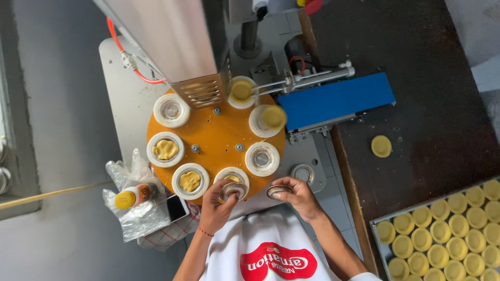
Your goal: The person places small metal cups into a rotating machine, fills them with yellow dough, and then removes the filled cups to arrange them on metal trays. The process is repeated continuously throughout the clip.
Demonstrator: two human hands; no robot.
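Tart moulds at the orange rotary press table [216, 132].

Left hand [216, 205] grips a small metal tart mould [233, 191] over the nearest white ring; right hand [299, 196] pinches another metal mould [277, 191] beside it. Tray of yellow shells [376, 225] lies further right.

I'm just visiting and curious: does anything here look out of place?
One yellow pastry shell lies alone on the dark table, apart from the tray where the others sit in rows. Nothing looks spilled or broken.

This is a small bakery workshop: a rotary pressing machine [216, 138] with round moulds stands in the centre, and a metal tray [376, 222] of yellow pastry shells [448, 229] lies at lower right.
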